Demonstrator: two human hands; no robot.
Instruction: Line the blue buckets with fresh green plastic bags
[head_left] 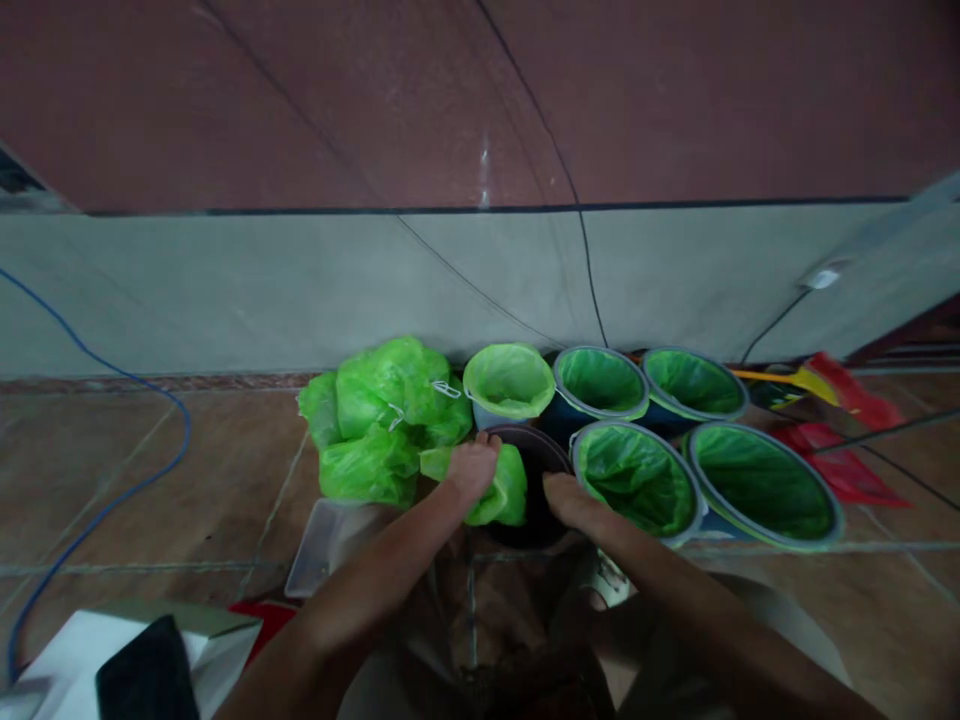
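Observation:
A dark bucket-like bin (534, 440) stands on the floor between my knees. My left hand (474, 468) is closed at its left rim, gripping a bunched green plastic bag (508, 492) that hangs over that side. At the right rim, my right hand (571, 502) appears to be closed on the bin's edge, though some of its fingers are hidden. Behind the dark bin is a smaller bin (510, 380) lined with pale green plastic. Several full green bags (390, 400), some with white ties, are heaped to the left.
On the right stand several blue bins with green liners, among them a front one (637, 480). Red dustpans (847, 470) and a yellow handle (772, 377) lie beyond them. A clear plastic tub (322, 545), a white box (90, 650), a black phone-like object (146, 670) and a blue cable (184, 430) are left.

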